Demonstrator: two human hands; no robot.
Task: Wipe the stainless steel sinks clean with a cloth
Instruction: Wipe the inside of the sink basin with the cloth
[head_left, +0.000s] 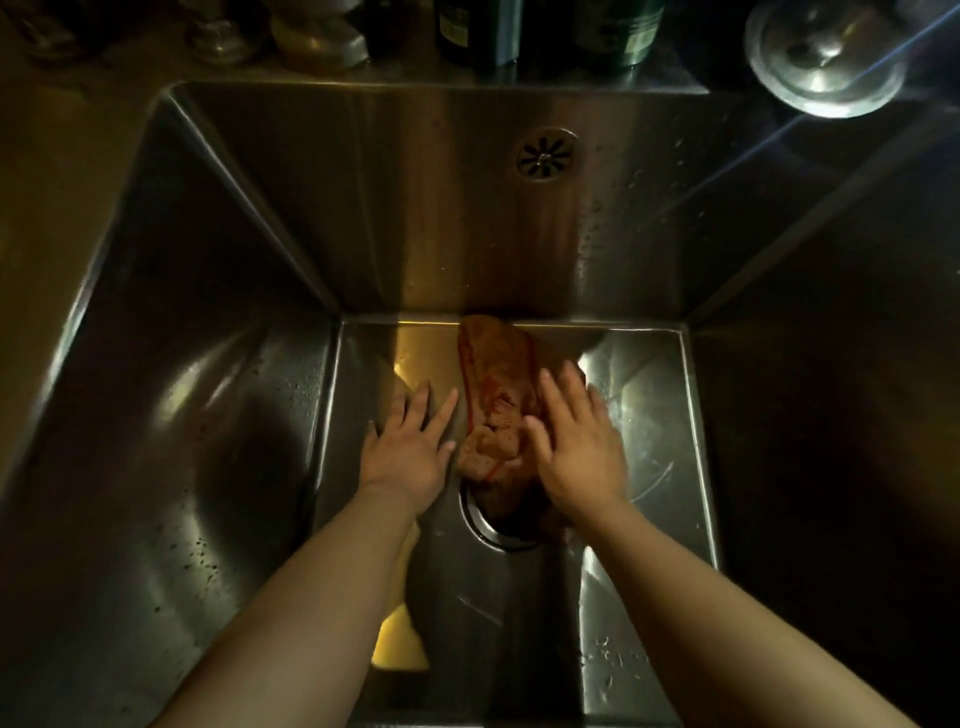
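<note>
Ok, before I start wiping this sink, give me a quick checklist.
1. Cloth in sink: ok, lies on its floor.
2. Right hand on cloth: ok, flat on its right side.
3. Left hand clear: ok, open beside the cloth.
4. Cloth gripped: not ok, neither hand holds it.
5. Drain uncovered: not ok, cloth overlaps it.
6. Sink dry: not ok, droplets show.

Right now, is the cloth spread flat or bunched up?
Bunched up: the cloth lies as a long, crumpled strip with visible folds on the sink floor.
</note>
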